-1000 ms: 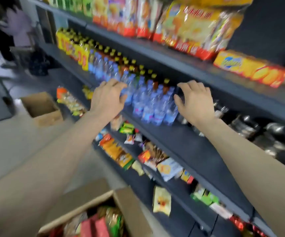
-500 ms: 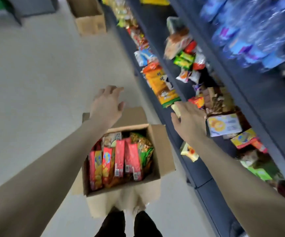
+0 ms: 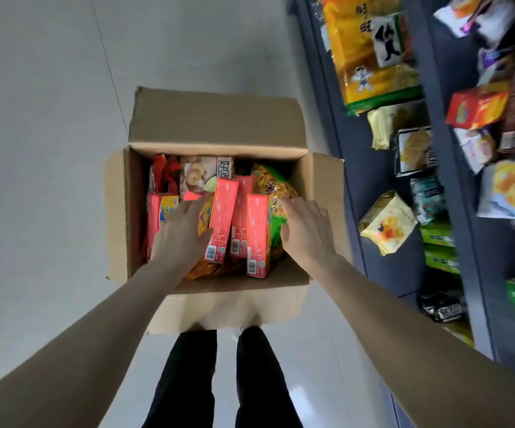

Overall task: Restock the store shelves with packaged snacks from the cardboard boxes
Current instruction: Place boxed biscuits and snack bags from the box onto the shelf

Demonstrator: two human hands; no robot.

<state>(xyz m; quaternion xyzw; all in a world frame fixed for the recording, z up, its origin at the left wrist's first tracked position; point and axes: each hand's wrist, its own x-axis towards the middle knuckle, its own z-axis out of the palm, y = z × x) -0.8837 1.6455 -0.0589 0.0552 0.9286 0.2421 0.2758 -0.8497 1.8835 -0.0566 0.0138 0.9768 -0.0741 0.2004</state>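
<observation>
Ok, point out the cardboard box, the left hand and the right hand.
cardboard box (image 3: pixel 216 118): head view, far flap.
left hand (image 3: pixel 182 236): head view, back of hand.
right hand (image 3: pixel 307 233): head view, back of hand.

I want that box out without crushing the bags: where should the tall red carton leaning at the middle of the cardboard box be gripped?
Pinch the tall red carton across its narrow faces at its exposed top end, coming from above; it stands upright, wedged among packs.

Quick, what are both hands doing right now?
Left hand: open, fingers spread over the red snack boxes, holding nothing.
Right hand: open above the cardboard box, holding nothing.
</observation>
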